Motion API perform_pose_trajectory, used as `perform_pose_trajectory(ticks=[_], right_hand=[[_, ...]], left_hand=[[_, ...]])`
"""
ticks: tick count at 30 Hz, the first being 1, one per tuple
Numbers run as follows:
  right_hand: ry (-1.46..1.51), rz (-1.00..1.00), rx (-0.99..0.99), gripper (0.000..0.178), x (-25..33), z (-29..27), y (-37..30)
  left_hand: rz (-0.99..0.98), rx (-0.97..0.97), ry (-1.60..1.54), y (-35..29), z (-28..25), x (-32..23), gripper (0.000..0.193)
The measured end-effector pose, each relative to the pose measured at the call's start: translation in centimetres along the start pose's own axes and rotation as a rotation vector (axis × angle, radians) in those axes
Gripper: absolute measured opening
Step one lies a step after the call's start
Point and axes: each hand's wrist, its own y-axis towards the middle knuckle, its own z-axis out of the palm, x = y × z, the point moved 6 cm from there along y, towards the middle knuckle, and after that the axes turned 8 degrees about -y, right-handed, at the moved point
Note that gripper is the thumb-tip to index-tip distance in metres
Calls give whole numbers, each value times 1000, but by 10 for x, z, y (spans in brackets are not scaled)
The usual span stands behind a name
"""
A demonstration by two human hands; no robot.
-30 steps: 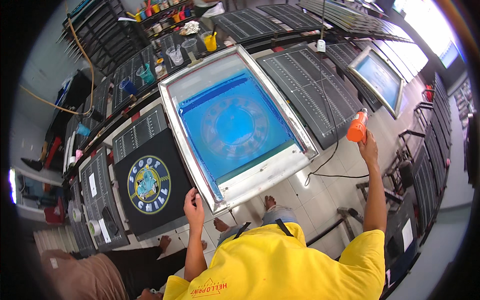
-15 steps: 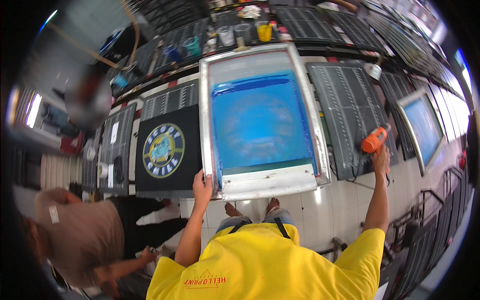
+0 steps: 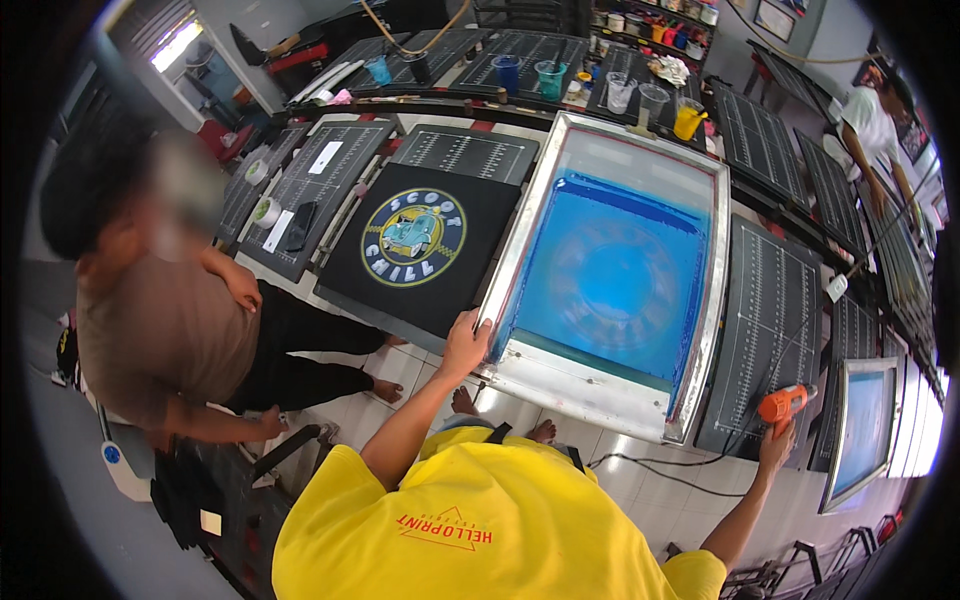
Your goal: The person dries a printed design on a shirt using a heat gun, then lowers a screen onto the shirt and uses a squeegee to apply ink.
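Note:
My left hand [image 3: 465,346] is closed on the near left corner of a screen printing frame [image 3: 565,382]. This metal frame holds a mesh [image 3: 625,275] that is mostly bright blue, with a faint round design. To its left lies black fabric [image 3: 340,265] with a round print [image 3: 413,238] of a teal vehicle inside a ring of letters. Over at the right, my right hand [image 3: 777,448] grips the handle of an orange heat gun [image 3: 786,402]. The gun is above the near end of a dark platen [image 3: 765,325], its cable trailing left.
A co-worker [image 3: 170,330] stands close on the left. Cups of ink, among them a yellow cup [image 3: 689,119], line the far bench. A second blue screen [image 3: 862,425] leans at the right. Another person [image 3: 873,125] is at the far right, and a black cable [image 3: 660,461] loops over the tiled floor.
The view has swung left, so the frame and heat gun appear farther right and lower. More of the co-worker now shows. Both hands keep their holds.

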Motion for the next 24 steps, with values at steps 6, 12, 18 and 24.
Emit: perform_pose_trajectory(ticks=[6, 12, 18, 24], right_hand=[[129, -72, -478, 37, 29, -40, -34], [740, -246, 26, 28, 204, -38, -89], [630, -235, 40, 33, 255, -28, -86], [760, -41, 176, 39, 247, 14, -66]], left_hand=[[24, -65, -5, 4, 5, 4, 31], [15, -65, -12, 17, 4, -1, 31], [-34, -86, -6, 17, 2, 6, 30], [-69, -122, -60, 19, 6, 2, 37]])
